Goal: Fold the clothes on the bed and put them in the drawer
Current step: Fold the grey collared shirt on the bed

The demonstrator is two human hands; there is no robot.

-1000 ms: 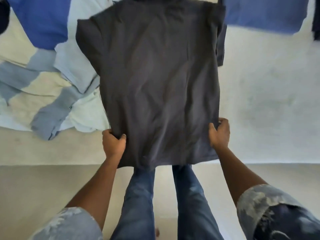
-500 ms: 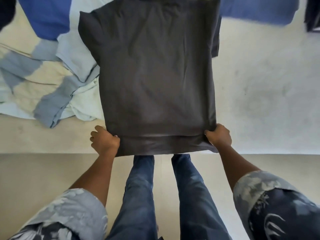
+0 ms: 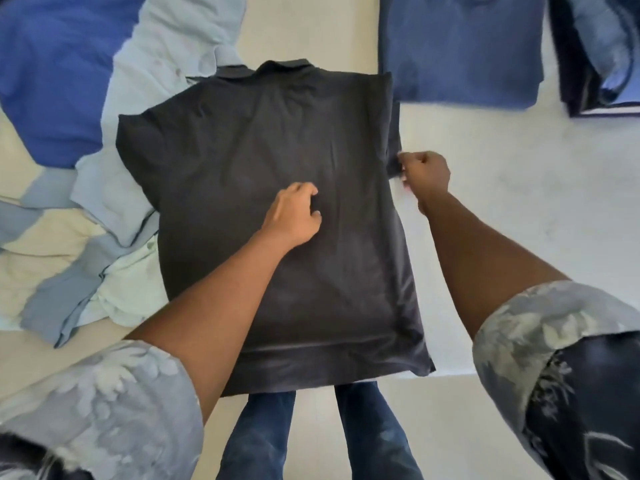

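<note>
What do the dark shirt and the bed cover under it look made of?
Dark grey shirt: thin, soft knit, likely cotton or a blend; it shows a faint sheen and shallow creases. Bed cover: white, matte woven cloth, probably cotton; it lies flat and looks faintly mottled.

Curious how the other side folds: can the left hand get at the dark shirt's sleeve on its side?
Probably yes: the left hand rests on the dark shirt, and that sleeve lies uncovered with nothing between.
</note>
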